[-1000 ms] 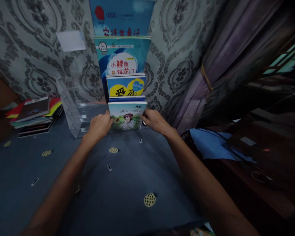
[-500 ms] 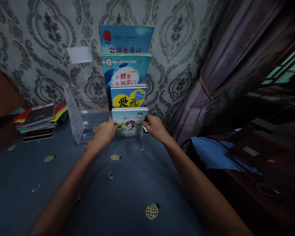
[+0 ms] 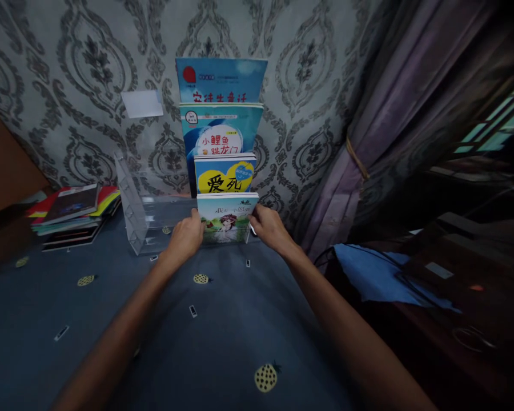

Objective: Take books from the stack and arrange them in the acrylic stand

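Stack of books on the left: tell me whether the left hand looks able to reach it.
Probably yes, but not straight across: the clear rack's left side stands between the left hand and the stack of books. The way around the rack's front looks free.

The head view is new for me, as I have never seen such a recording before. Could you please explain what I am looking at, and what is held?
There is no machine here: one person works with two bare hands. The camera is worn on the head and looks forward and down, so both forearms reach in from the bottom of the picture.

The left hand and right hand hold the front book at its two sides. Behind it, more books stand in rising steps at a clear plastic rack.

The rack rests on a dark blue tablecloth with a pineapple pattern. Left of the rack lies a loose pile of books and papers.
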`<action>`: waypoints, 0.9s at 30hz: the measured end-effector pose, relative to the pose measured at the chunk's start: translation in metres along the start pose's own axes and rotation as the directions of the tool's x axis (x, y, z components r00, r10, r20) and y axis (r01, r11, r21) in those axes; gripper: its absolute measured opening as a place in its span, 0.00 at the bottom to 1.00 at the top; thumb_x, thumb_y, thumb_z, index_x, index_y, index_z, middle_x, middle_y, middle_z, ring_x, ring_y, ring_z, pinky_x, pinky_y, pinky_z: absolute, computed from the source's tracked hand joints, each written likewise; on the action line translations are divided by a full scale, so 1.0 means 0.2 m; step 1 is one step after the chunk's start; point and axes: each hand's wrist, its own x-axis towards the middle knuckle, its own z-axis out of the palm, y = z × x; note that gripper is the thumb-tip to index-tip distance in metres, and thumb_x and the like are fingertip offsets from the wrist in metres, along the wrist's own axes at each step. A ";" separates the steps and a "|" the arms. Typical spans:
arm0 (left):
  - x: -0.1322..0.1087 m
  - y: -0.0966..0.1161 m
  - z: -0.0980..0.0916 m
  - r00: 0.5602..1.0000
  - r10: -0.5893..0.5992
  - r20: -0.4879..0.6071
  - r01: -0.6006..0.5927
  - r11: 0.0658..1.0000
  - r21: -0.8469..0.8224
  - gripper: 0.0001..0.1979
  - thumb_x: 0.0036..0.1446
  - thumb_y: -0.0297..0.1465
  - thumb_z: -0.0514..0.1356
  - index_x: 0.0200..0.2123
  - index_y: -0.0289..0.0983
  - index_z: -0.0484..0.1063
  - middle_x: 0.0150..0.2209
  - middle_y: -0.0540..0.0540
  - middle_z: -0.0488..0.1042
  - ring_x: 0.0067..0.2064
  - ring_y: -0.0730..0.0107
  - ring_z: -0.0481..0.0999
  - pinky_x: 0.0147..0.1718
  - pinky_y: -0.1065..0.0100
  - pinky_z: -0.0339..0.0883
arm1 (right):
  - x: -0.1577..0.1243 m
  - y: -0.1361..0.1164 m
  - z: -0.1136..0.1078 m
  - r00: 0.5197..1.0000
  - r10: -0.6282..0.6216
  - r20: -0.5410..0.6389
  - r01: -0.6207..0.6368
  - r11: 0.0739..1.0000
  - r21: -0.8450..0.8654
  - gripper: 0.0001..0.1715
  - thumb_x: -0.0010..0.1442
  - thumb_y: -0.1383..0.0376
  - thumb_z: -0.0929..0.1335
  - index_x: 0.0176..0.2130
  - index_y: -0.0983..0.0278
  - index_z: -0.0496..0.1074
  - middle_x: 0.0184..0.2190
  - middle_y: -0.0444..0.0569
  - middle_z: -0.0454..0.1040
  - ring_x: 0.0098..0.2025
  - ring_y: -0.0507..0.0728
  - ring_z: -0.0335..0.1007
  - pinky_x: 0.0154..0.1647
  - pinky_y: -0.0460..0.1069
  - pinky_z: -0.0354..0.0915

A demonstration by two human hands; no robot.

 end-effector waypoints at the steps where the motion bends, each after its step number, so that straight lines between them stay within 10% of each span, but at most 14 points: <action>1: 0.00 0.00 0.00 1.000 -0.003 0.000 0.003 1.000 -0.002 0.15 0.72 0.31 0.49 0.56 0.28 0.63 0.46 0.28 0.80 0.49 0.45 0.82 0.45 0.56 0.72 | 0.00 0.00 0.00 1.000 -0.001 -0.001 0.001 1.000 -0.001 0.09 0.64 0.68 0.63 0.41 0.65 0.72 0.38 0.57 0.80 0.39 0.62 0.76 0.36 0.50 0.61; 27: 0.00 0.00 0.05 1.000 0.024 0.006 -0.023 0.994 -0.104 0.15 0.69 0.25 0.45 0.57 0.28 0.58 0.48 0.26 0.78 0.51 0.47 0.81 0.46 0.57 0.72 | -0.04 0.06 0.11 0.997 -0.006 -0.074 0.008 1.000 0.030 0.08 0.64 0.66 0.60 0.40 0.63 0.68 0.38 0.60 0.79 0.39 0.64 0.75 0.37 0.52 0.63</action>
